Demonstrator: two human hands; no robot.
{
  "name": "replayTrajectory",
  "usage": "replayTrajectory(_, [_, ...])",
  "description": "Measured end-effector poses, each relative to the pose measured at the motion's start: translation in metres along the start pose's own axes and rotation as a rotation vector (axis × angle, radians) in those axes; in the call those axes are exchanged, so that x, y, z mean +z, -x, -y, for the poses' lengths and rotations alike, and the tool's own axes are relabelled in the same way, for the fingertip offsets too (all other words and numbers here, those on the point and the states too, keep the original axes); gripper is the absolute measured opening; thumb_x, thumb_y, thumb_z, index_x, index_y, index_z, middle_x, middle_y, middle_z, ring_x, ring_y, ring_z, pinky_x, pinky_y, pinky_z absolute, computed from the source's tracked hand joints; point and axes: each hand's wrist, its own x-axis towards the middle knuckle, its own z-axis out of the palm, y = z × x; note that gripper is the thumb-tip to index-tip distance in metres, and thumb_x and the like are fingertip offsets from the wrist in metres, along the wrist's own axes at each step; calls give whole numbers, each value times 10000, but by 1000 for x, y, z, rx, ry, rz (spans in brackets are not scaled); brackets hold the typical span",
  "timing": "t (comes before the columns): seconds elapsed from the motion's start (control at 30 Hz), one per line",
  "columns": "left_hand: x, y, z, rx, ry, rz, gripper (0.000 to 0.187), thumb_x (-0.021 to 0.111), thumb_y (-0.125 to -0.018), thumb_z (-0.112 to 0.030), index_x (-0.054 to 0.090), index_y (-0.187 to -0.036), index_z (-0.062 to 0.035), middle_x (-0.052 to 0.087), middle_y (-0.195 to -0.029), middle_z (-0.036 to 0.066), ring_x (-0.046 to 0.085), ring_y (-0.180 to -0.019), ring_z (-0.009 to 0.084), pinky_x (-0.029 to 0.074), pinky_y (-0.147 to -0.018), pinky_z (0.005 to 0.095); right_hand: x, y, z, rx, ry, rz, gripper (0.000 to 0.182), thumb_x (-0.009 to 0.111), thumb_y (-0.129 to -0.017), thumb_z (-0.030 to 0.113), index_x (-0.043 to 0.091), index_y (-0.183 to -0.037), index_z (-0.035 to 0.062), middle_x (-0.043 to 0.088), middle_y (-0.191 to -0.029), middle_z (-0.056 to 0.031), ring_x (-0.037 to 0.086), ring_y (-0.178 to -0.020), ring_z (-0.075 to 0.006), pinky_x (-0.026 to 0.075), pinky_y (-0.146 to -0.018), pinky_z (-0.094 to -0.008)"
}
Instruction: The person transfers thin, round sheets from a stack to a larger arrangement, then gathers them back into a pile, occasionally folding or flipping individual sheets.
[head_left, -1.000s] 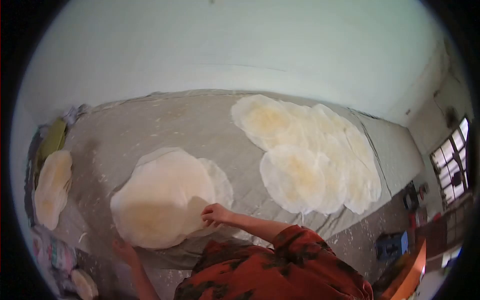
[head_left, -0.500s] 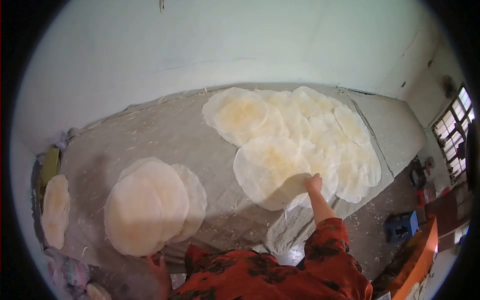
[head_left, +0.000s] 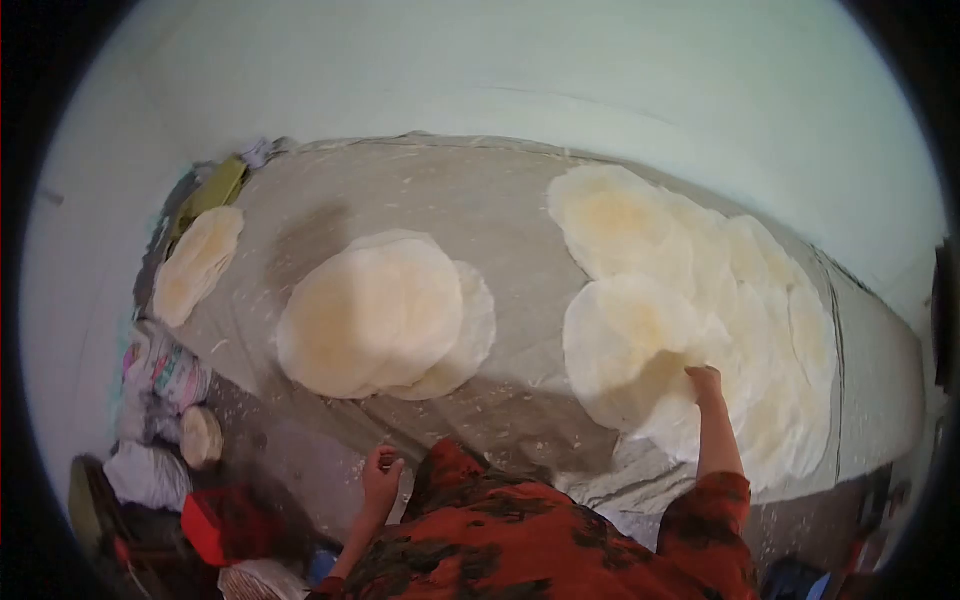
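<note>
Large, thin, round pale sheets like flatbread lie overlapping on a grey cloth (head_left: 530, 230). My right hand (head_left: 706, 382) is closed at the right edge of the front round sheet (head_left: 620, 335) in the right-hand spread; its fingertips are partly hidden. That sheet lies flat, and more overlapping sheets (head_left: 780, 370) extend behind and to the right of it. My left hand (head_left: 381, 477) hangs near the cloth's front edge with fingers loosely curled, the thumb apart, and nothing visible in it. Just beyond it is a smaller stack of round sheets (head_left: 370, 315).
A separate pale, browned sheet (head_left: 198, 265) lies at the far left edge, near a green object (head_left: 212, 195). Plastic bags (head_left: 150, 470) and a red container (head_left: 230, 525) are on the floor at left. A wall (head_left: 450, 80) runs behind the cloth.
My view has swung left, so the sheets appear further right. My left hand has come away from the small stack's front edge. My right hand remains at the front sheet's edge.
</note>
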Motion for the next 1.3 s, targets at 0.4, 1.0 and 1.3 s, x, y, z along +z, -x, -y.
replayTrajectory(0.4, [50, -66, -39, -423, 785, 396, 285, 592, -830, -196, 476, -1036, -37, 568, -968, 109, 605, -887, 254, 508, -732, 343, 236, 243, 304, -488, 230, 699, 305, 595, -700, 30, 590, -997, -43, 625, -882, -85, 581, -786, -149, 465, -717, -276])
replayTrajectory(1.0, [-24, -154, 47, -211, 1359, 291, 419, 529, -863, -206, 411, -1231, -45, 462, -1245, 133, 454, -1149, 271, 431, -902, 439, 461, 170, 210, -913, 772, 593, 506, 746, -689, 237, 548, -1085, -9, 617, -1017, -129, 608, -849, -201, 491, -744, -326])
replayTrajectory(1.3, [-49, -130, 26, -149, 520, -434, 122, 557, -761, -40, 474, -851, -49, 454, -812, -5, 420, -744, 108, 380, -688, 251, 369, 169, 46, -842, 884, 785, 290, 675, -711, 162, 599, -952, 21, 635, -876, -110, 617, -704, -181, 493, -649, -302])
